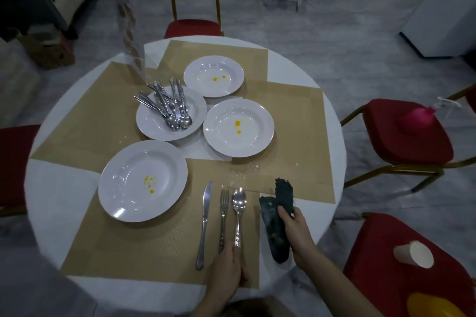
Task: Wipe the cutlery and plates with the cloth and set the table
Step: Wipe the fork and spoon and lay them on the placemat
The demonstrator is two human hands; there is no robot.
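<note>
A knife (205,219), a fork (223,216) and a spoon (238,211) lie side by side on the near tan placemat (144,247). My left hand (228,265) rests at the handle ends of the fork and spoon; its grip on them is unclear. My right hand (293,231) grips a dark cloth (277,219) just right of the spoon. Three white plates carry yellow stains: a near one (143,180), a middle one (238,127) and a far one (213,76). A fourth plate (154,126) holds several pieces of cutlery (167,103).
The round white table (59,195) bears several tan placemats. A clear menu stand (128,28) stands at the back left. Red chairs surround the table; one (407,134) holds a pink object, another (412,260) a paper cup and something yellow.
</note>
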